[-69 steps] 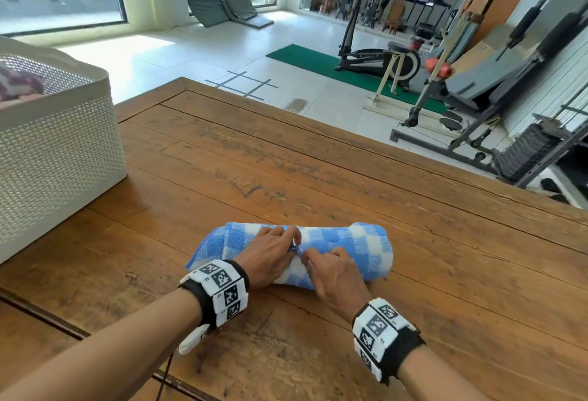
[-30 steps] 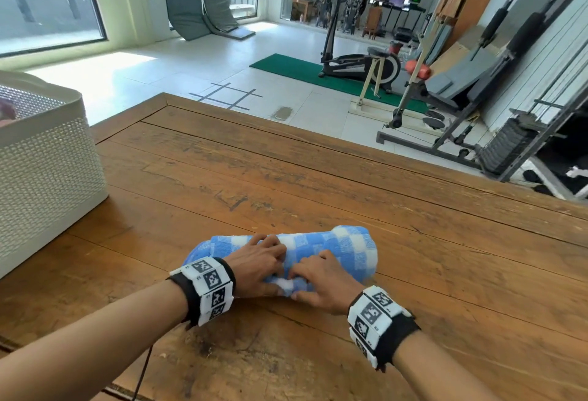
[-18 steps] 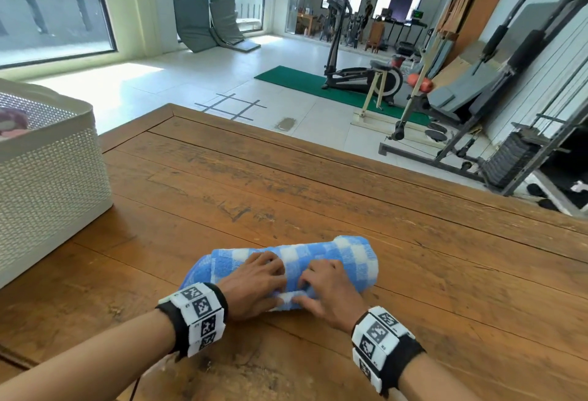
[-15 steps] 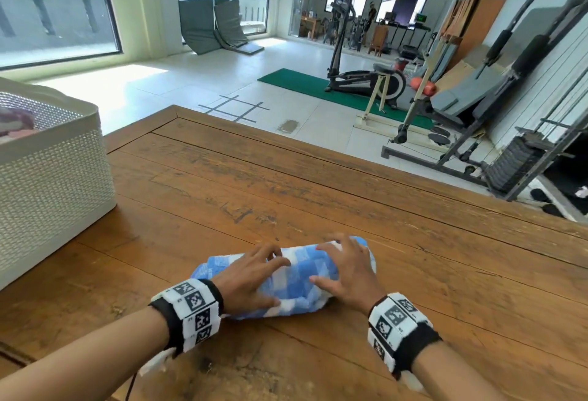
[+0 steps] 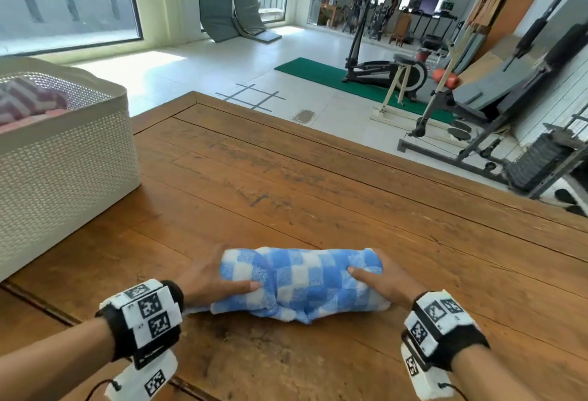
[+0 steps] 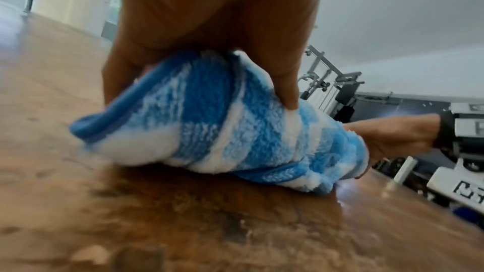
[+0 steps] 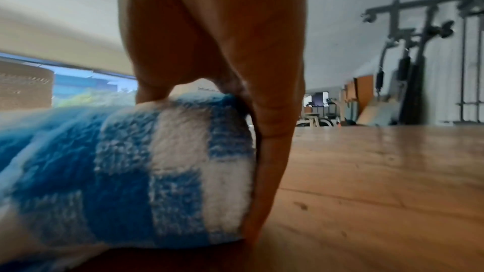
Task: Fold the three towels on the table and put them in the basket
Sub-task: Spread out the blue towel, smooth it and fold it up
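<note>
A blue-and-white checked towel (image 5: 302, 283), rolled into a thick bundle, lies on the wooden table (image 5: 318, 184) near its front edge. My left hand (image 5: 213, 279) grips the roll's left end, thumb on top and fingers round the far side; the left wrist view shows the same towel (image 6: 225, 127) under that hand (image 6: 209, 38). My right hand (image 5: 381, 279) grips the right end the same way, and the right wrist view shows the towel (image 7: 146, 169) in that hand (image 7: 248, 69). The white woven basket (image 5: 63, 171) stands at the left with a pink-and-white patterned towel (image 5: 28, 101) inside.
Bare wood stretches beyond and to the right of the roll. The table's far edge (image 5: 350, 139) drops to a tiled floor with gym machines (image 5: 493, 108) and a green mat (image 5: 334, 79) behind.
Both hands slid apart from the middle of the roll to its two ends and now clasp them. The view has tilted so more of the basket shows.
</note>
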The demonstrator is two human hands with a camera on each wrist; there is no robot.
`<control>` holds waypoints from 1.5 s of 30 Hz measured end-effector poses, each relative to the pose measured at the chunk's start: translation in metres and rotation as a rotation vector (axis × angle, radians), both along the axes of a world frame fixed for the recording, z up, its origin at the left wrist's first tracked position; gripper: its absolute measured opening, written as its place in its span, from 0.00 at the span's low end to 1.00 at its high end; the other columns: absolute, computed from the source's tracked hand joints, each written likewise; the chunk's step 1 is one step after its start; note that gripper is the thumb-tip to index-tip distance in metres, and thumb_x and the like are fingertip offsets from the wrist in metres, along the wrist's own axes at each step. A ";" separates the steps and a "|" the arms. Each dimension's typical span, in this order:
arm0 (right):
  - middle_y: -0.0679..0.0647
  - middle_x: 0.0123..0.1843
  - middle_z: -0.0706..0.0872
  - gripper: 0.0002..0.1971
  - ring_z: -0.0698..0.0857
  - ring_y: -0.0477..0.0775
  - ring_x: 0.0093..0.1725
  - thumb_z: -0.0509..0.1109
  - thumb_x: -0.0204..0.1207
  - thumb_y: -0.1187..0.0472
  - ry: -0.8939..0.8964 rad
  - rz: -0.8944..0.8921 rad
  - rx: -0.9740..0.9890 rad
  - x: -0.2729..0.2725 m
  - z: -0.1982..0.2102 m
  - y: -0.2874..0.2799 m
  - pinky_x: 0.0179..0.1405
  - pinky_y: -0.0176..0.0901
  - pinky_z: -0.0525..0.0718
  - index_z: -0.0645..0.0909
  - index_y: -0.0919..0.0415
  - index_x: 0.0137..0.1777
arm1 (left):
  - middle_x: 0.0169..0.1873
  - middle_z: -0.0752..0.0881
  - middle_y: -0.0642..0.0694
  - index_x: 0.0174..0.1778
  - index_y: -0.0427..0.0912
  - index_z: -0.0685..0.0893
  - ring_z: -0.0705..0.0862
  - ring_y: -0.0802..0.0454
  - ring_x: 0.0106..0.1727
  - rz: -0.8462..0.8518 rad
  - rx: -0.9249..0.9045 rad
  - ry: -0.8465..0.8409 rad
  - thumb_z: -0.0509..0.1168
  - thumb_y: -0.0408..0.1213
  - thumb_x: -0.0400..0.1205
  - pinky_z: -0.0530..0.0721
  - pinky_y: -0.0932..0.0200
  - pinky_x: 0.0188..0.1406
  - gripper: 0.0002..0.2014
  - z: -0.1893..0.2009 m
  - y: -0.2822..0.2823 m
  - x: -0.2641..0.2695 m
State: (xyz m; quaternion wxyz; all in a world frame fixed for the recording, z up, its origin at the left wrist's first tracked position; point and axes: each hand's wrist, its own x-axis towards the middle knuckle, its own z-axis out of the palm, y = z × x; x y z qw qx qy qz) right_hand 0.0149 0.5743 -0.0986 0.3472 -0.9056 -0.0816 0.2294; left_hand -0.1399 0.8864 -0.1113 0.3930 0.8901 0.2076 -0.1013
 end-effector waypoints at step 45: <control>0.54 0.51 0.83 0.24 0.81 0.54 0.47 0.80 0.66 0.51 -0.546 0.779 -0.525 -0.063 0.226 0.681 0.37 0.41 0.76 0.75 0.55 0.58 | 0.56 0.83 0.54 0.59 0.55 0.67 0.82 0.54 0.55 0.177 0.160 0.030 0.77 0.60 0.65 0.83 0.52 0.57 0.33 0.187 0.444 -0.220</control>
